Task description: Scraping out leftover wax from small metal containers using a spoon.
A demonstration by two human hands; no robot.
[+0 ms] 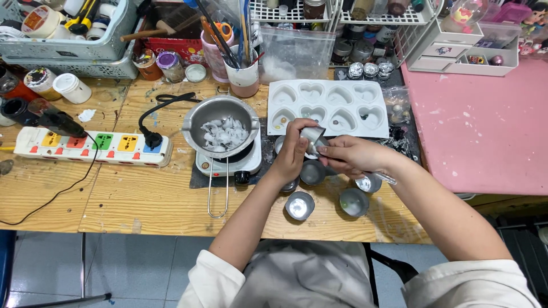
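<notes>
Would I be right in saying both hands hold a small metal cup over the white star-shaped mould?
Not quite: the head view shows the white mould has heart-shaped cavities, not stars. The left hand and right hand do hold the small metal cup just in front of it.

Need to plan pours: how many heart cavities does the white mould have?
8, in the white mould: four along the far row, four along the near row. The left hand partly covers the near row.

— We have bright, even light from overhead, so shadows under our arms stay soft and short.

— We catch glare on the small metal cups (299, 205) and the pot (221, 120) rim.

— Our view is sharp at the centre; the edges bow outward, and the far shelf clutter reads slightly soft.
</notes>
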